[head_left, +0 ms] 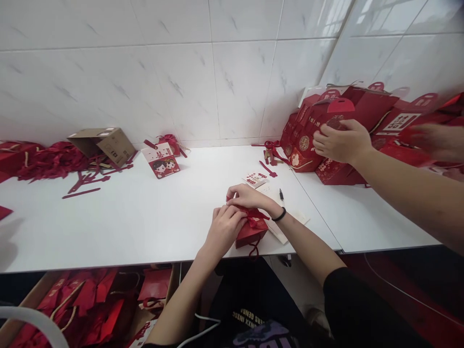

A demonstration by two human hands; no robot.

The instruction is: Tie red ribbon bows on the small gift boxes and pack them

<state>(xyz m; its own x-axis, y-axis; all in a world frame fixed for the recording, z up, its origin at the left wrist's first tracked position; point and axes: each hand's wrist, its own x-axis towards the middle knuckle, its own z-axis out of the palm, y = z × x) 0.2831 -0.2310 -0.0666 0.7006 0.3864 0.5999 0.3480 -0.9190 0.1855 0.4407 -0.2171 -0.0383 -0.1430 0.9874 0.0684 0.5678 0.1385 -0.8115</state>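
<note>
A small red gift box (251,236) with gold print sits near the table's front edge, a red ribbon (258,217) bow on its top and a red cord hanging from its near side. My left hand (225,223) lies against the box's left side, fingers closed at the ribbon. Over the back of the box, my right hand (246,195) is curled in a pinch, with a bit of red showing at its fingertips; a black band circles that wrist. My fingers partly hide the ribbon and the box top.
A co-worker's hand (340,140) reaches over red gift bags (308,130) at right; their other hand is blurred. A pen (282,195) and printed card (254,180) lie behind my right wrist. Leftward are a cardboard box (105,145), a couple-print card (161,162) and a ribbon pile (54,160).
</note>
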